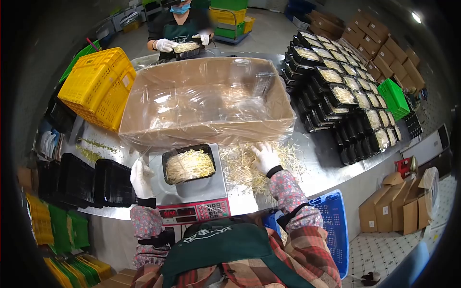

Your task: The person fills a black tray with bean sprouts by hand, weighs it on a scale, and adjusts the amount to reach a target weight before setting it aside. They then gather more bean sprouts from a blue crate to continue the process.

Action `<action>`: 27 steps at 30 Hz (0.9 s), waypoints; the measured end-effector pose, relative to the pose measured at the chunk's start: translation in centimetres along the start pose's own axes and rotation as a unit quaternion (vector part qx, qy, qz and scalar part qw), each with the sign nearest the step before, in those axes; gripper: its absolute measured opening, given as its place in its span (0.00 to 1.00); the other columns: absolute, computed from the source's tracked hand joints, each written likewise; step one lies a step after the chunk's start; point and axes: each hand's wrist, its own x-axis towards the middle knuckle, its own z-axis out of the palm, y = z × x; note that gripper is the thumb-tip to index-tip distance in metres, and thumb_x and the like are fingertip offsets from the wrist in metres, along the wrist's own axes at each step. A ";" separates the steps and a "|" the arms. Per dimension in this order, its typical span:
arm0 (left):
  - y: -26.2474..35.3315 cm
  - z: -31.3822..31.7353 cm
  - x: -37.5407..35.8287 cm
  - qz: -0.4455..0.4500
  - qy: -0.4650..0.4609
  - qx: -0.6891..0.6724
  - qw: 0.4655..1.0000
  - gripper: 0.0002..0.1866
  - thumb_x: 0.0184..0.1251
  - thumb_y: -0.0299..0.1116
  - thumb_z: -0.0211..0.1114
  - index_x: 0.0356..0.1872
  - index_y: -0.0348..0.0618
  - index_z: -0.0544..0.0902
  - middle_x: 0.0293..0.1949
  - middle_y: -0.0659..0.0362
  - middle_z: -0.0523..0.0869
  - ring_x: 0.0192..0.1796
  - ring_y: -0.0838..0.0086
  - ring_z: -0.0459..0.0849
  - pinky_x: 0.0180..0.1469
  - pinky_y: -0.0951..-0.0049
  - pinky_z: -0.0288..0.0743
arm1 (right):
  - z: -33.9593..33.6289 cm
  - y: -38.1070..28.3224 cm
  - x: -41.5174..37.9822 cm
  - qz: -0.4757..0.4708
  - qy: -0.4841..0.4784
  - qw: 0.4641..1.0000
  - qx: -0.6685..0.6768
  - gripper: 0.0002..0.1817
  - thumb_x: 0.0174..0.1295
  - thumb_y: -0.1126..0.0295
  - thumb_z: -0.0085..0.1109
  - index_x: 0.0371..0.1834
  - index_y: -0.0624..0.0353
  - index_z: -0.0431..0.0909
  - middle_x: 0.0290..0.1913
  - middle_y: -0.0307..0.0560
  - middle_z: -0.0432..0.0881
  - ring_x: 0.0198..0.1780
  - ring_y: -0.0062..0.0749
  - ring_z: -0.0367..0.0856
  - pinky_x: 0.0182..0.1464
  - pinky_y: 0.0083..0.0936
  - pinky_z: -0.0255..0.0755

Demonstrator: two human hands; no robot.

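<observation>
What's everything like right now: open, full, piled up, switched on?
Scale: on, red digits lit.
Tray on the scale: uncovered, filled with sprouts.
Big carton: open, plastic-lined.
Loose sprouts: scattered in a pile.
Right-side trays: stacked, top ones filled.
Left-side trays: stacked, no sprouts showing.
Left hand: gloved, beside the scale.
Right hand: gloved, on the loose sprouts.

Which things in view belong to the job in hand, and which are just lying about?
Likely in the job:
right hand, on the loose sprouts
left hand, beside the scale
sprout tray on the scale
stacked filled trays

Seemingly lying about:
yellow crate
green crate
cardboard boxes on the floor
</observation>
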 end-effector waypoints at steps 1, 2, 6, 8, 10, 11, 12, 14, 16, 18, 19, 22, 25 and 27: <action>0.7 0.8 -0.2 -0.015 -0.008 -0.015 1.000 0.18 0.76 0.40 0.55 0.55 0.35 0.77 0.24 0.65 0.77 0.26 0.81 0.74 0.31 0.79 0.72 | 0.7 -0.6 0.7 0.002 -0.020 0.999 -0.039 0.37 0.51 0.59 0.67 0.68 0.42 0.68 0.69 0.53 0.66 0.73 0.53 0.57 0.71 0.51 0.53; 1.1 1.2 -0.4 -0.013 -0.009 -0.013 1.000 0.18 0.76 0.40 0.55 0.55 0.35 0.77 0.24 0.65 0.77 0.26 0.81 0.74 0.31 0.79 0.72 | 1.2 -1.2 1.3 0.004 -0.040 0.996 -0.078 0.37 0.52 0.60 0.66 0.69 0.42 0.67 0.70 0.53 0.65 0.73 0.53 0.57 0.71 0.51 0.52; 2.0 1.3 -0.5 0.000 -0.002 0.003 1.000 0.18 0.76 0.39 0.54 0.55 0.35 0.77 0.25 0.65 0.77 0.27 0.81 0.75 0.32 0.79 0.73 | 2.1 -0.5 2.7 -0.001 -0.072 0.994 -0.083 0.19 0.52 0.59 0.65 0.49 0.45 0.83 0.67 0.52 0.70 0.72 0.52 0.59 0.70 0.51 0.53; 2.9 0.8 -1.1 -0.004 0.034 -0.015 0.999 0.18 0.76 0.39 0.54 0.54 0.35 0.77 0.26 0.65 0.76 0.27 0.81 0.75 0.33 0.79 0.72 | 1.5 0.6 2.2 -0.013 0.028 0.999 0.011 0.10 0.51 0.58 0.67 0.35 0.44 0.87 0.63 0.47 0.74 0.69 0.49 0.63 0.66 0.50 0.58; 2.1 -2.3 -0.8 -0.003 0.076 -0.014 0.997 0.17 0.76 0.40 0.55 0.54 0.38 0.78 0.24 0.66 0.76 0.26 0.83 0.74 0.32 0.80 0.71 | 0.3 1.6 1.6 -0.008 0.094 0.992 0.078 0.09 0.50 0.58 0.68 0.33 0.45 0.88 0.60 0.44 0.76 0.68 0.46 0.65 0.65 0.49 0.60; 3.0 -2.8 -1.3 -0.010 0.089 -0.021 0.996 0.16 0.76 0.40 0.55 0.54 0.39 0.78 0.23 0.66 0.76 0.25 0.84 0.74 0.31 0.80 0.71 | -0.8 2.0 1.4 0.017 0.093 0.990 0.104 0.11 0.47 0.59 0.70 0.34 0.45 0.88 0.58 0.43 0.79 0.66 0.44 0.67 0.65 0.43 0.62; 3.9 -3.1 -1.8 -0.016 0.103 -0.029 0.994 0.16 0.75 0.41 0.56 0.53 0.40 0.79 0.23 0.67 0.76 0.25 0.85 0.74 0.31 0.81 0.71 | -1.3 2.5 1.1 0.011 0.132 0.974 0.185 0.12 0.48 0.60 0.72 0.35 0.49 0.88 0.50 0.44 0.83 0.60 0.42 0.75 0.61 0.36 0.67; 3.5 -5.5 -1.8 -0.020 0.140 -0.045 0.989 0.15 0.75 0.41 0.56 0.53 0.42 0.79 0.24 0.69 0.76 0.26 0.86 0.74 0.30 0.82 0.69 | -0.3 3.5 1.2 0.098 0.063 0.937 0.329 0.12 0.52 0.61 0.72 0.37 0.53 0.88 0.41 0.46 0.86 0.46 0.41 0.83 0.52 0.32 0.74; 3.9 -7.0 -2.1 -0.032 0.137 -0.080 0.987 0.15 0.75 0.42 0.55 0.54 0.44 0.78 0.26 0.71 0.74 0.27 0.87 0.71 0.31 0.83 0.67 | -0.3 2.8 0.7 0.121 0.041 0.930 0.344 0.12 0.54 0.63 0.71 0.39 0.56 0.87 0.38 0.46 0.87 0.40 0.35 0.84 0.47 0.29 0.75; 4.4 -7.5 -2.3 -0.030 0.151 -0.078 0.985 0.16 0.75 0.42 0.56 0.54 0.45 0.78 0.26 0.71 0.74 0.27 0.87 0.71 0.31 0.83 0.67 | -1.4 1.9 1.6 0.136 0.016 0.924 0.356 0.12 0.57 0.65 0.70 0.40 0.58 0.87 0.36 0.45 0.88 0.34 0.30 0.84 0.42 0.27 0.76; 4.8 -7.8 -2.8 -0.032 0.163 -0.070 0.984 0.16 0.75 0.43 0.57 0.54 0.45 0.79 0.26 0.72 0.74 0.27 0.87 0.71 0.31 0.83 0.67 | -3.0 0.5 1.9 0.125 0.010 0.882 0.455 0.12 0.58 0.67 0.69 0.42 0.61 0.86 0.35 0.43 0.88 0.34 0.25 0.83 0.41 0.24 0.76; 5.2 -7.6 -3.0 -0.020 0.195 -0.091 0.976 0.15 0.74 0.42 0.57 0.53 0.46 0.79 0.26 0.72 0.75 0.27 0.87 0.73 0.30 0.83 0.68 | -8.1 -4.4 3.2 0.086 -0.004 0.825 0.559 0.11 0.59 0.73 0.68 0.44 0.66 0.84 0.35 0.37 0.86 0.34 0.14 0.78 0.39 0.17 0.74; 5.6 -7.5 -3.3 -0.012 0.200 -0.102 0.974 0.13 0.74 0.40 0.57 0.50 0.44 0.80 0.27 0.68 0.79 0.26 0.85 0.76 0.29 0.80 0.72 | -11.4 -9.5 4.6 0.003 -0.021 0.771 0.636 0.11 0.60 0.71 0.67 0.44 0.63 0.85 0.34 0.40 0.87 0.33 0.19 0.81 0.38 0.20 0.75; 6.2 -7.2 -3.7 -0.011 0.206 -0.107 0.973 0.12 0.74 0.39 0.58 0.49 0.44 0.81 0.25 0.68 0.79 0.25 0.85 0.75 0.28 0.80 0.71 | -12.8 -12.9 5.7 -0.112 0.034 0.841 0.528 0.12 0.60 0.69 0.66 0.45 0.59 0.85 0.34 0.43 0.86 0.34 0.25 0.82 0.39 0.22 0.75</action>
